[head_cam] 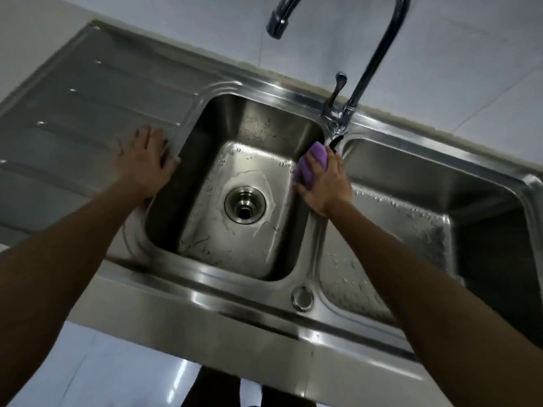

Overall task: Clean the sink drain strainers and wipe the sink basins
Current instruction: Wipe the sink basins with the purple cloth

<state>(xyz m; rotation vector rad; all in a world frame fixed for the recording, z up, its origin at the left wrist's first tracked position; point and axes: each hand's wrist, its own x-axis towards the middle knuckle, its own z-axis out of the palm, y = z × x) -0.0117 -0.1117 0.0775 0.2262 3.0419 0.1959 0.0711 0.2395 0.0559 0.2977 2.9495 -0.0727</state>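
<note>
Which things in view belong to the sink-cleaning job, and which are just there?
Job: purple cloth, gripped by right hand; left basin; its drain; right basin; left hand, flat on the rim.
Just there: faucet; drainboard; round cap on front ledge.

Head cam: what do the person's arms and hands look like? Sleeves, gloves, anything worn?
Left hand and right hand are bare: no gloves, no rings or watch visible. Left arm and right arm are uncovered to the frame edge, with no sleeves in view.
</note>
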